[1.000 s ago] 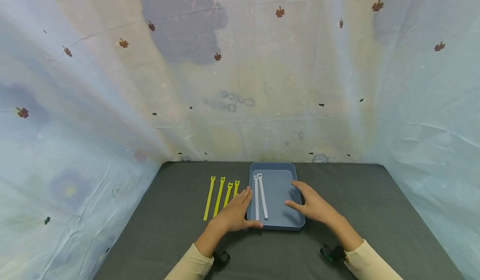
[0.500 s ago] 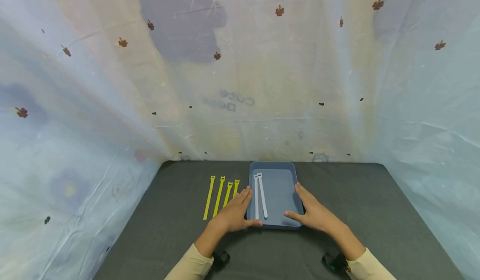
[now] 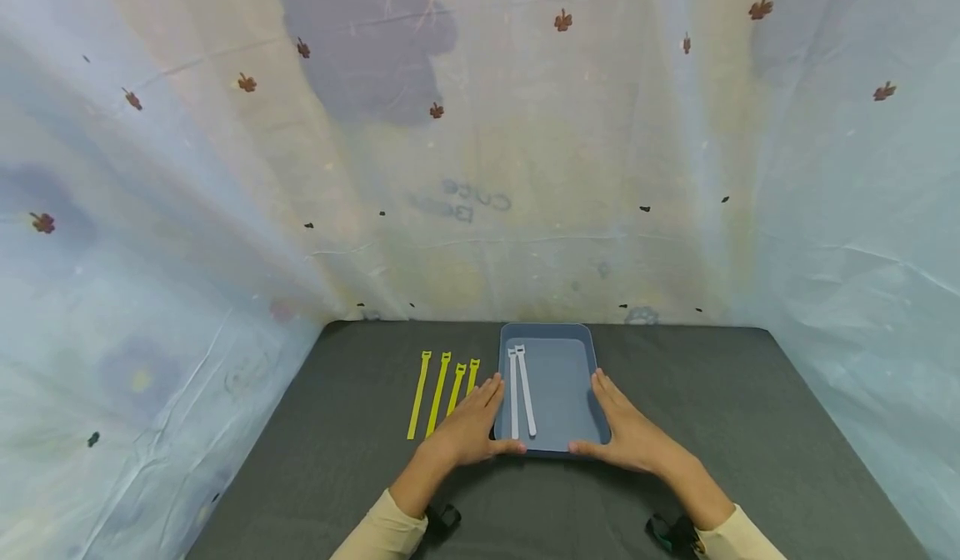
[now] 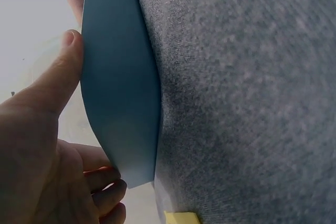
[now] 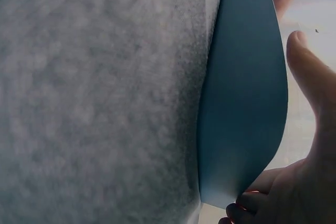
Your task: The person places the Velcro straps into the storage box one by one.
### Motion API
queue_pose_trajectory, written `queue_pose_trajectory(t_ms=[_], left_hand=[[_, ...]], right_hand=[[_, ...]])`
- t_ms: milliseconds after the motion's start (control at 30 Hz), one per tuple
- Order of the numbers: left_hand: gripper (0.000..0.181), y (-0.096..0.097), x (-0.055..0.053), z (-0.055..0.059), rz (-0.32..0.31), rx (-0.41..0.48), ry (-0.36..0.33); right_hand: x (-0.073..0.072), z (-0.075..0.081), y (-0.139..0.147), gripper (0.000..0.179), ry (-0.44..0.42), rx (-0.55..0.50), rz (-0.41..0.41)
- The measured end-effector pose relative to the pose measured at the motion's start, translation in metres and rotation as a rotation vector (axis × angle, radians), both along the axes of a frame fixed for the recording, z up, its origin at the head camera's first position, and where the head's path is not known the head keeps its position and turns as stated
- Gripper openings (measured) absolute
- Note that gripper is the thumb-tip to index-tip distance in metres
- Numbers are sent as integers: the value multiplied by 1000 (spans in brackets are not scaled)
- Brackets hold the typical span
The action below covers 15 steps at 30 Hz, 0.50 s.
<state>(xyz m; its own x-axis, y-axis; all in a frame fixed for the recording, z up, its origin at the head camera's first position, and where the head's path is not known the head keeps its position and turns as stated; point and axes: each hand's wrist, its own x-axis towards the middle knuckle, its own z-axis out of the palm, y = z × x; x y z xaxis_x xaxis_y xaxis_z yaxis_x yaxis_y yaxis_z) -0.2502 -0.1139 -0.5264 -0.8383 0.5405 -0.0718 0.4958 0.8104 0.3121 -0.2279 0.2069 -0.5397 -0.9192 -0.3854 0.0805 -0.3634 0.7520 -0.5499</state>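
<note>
A shallow blue-grey tray (image 3: pixel 562 402) lies on the dark cloth, with two white cable straps (image 3: pixel 527 397) side by side along its left part. My left hand (image 3: pixel 467 428) is at the front left corner, fingers along the left side and thumb at the front rim. In the left wrist view the thumb touches the rim of the tray wall (image 4: pixel 118 77). My right hand (image 3: pixel 639 437) spreads round the front right corner, fingers extended along the right side. Its thumb is close to the front wall (image 5: pixel 244 93) in the right wrist view; contact there is unclear.
Several yellow cable straps (image 3: pixel 417 397) lie in a row left of the tray, some partly hidden by my left hand. The dark cloth (image 3: pixel 720 410) covers the table. A pale patterned sheet (image 3: pixel 480 160) hangs behind it and on both sides.
My right hand has shifted from over the tray's inside to its right side and lowered towards the front right corner. The left hand and the straps have stayed in place.
</note>
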Motion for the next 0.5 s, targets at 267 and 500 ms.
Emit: queue_pose_trajectory(t_ms=[267,500], left_hand=[[115,-3,2,1,-4,43,2],[102,-14,-6,-6,-13,106,-2]], right_hand=[[-1,-2,2,133,19,34,12],[2,1,2,133,17,32,18]])
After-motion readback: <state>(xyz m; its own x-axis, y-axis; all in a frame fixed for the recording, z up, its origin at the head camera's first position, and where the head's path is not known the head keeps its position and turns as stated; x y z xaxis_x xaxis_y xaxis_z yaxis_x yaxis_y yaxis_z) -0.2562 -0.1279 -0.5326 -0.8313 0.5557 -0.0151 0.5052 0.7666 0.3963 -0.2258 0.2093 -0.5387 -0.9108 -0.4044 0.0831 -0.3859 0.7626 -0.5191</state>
